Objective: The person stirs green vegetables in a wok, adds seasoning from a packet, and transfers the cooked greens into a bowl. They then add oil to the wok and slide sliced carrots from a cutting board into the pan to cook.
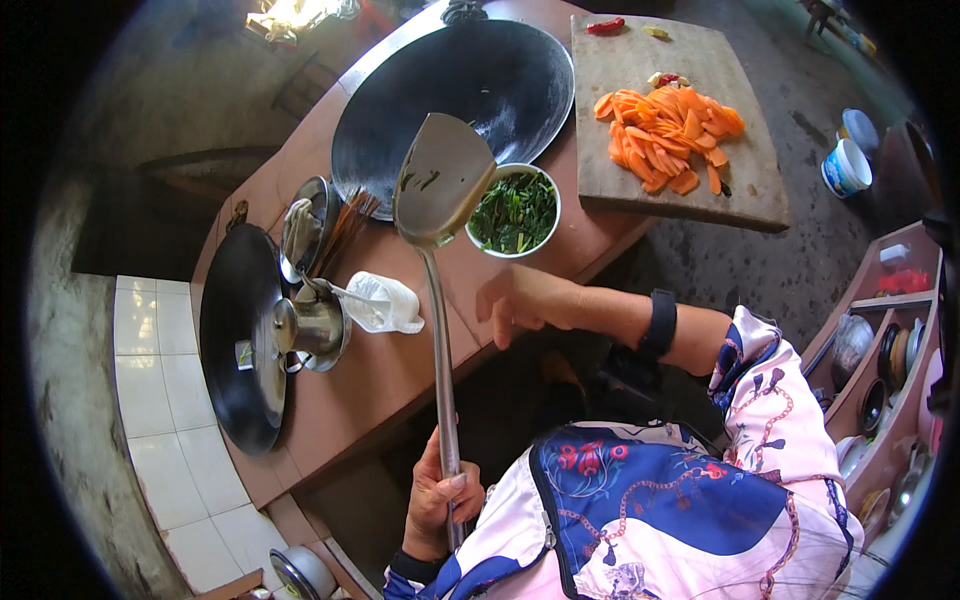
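My left hand (444, 491) is closed around the long metal handle of a wok spatula (442, 176). Its broad blade, with green bits stuck on it, is raised in front of the large black wok (457, 82) and the edge of a white bowl. Chopped green leaves (514, 214) fill that bowl (556, 225). My right hand (517, 300), slightly blurred, hovers below the bowl with bent, parted fingers and nothing visible in it. Sliced carrots (667, 139) lie heaped on a wooden cutting board (622, 60), beside chopped red and pale pieces and a red pepper (606, 26).
On the left of the tiled counter (330, 427) are a second wok (236, 337), a metal pot (319, 326), a white plastic container (382, 300) holding a spoon, and a bundle of thin sticks (352, 221). Dish shelves (896, 300) stand at right; plastic tubs (847, 169) sit beyond the board.
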The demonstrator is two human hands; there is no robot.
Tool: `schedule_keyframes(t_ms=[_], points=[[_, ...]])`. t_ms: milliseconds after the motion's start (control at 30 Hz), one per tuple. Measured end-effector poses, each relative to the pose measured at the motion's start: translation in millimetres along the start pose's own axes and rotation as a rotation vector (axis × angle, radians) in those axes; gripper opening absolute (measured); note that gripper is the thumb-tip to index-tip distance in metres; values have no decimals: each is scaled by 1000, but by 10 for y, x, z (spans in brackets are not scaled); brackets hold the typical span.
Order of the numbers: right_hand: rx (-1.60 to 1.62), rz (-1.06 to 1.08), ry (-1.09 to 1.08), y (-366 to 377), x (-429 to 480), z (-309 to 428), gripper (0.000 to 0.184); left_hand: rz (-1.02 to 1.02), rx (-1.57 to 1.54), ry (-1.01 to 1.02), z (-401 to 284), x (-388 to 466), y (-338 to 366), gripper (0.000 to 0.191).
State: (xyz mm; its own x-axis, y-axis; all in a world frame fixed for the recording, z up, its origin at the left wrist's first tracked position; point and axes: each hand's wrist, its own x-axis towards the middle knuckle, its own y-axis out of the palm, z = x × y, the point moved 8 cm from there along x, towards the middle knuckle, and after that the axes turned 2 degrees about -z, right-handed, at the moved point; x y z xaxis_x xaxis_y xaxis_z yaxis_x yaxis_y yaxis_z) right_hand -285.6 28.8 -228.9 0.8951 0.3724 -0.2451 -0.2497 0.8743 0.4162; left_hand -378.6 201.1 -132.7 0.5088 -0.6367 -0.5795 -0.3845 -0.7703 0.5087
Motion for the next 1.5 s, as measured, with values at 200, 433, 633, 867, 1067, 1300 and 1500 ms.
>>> schedule_keyframes(t_ms=[200, 433, 633, 867, 1067, 1300, 1500], points=[[-613, -354, -905, 249, -775, 1054, 36, 254, -8, -29, -223, 310, 566, 45], [-1492, -1423, -1080, 17, -2359, 1696, 15, 748, 115, -90, -52, 852, 1839, 45], [-1510, -1706, -806, -303, -3524, 1540, 19, 1029, -169, -529, 678, 656, 3026, 37], [-1093, -2029, -1241, 141, -5697, 691, 23, 1661, 420, -690, 1843, -373, 3945, 43], [-757, -1939, -1698, 1541, -7514, -241, 44, 1810, 408, -382, 2641, -325, 5408, 27], [-1166, -2293, -1481, 3071, -8278, -469, 51, 1744, 229, -400, 3807, -459, 7396, 27], [-1336, -2783, -988, 3711, -8233, -803, 42, 1861, 554, 28, 4756, -761, 8985, 28]])
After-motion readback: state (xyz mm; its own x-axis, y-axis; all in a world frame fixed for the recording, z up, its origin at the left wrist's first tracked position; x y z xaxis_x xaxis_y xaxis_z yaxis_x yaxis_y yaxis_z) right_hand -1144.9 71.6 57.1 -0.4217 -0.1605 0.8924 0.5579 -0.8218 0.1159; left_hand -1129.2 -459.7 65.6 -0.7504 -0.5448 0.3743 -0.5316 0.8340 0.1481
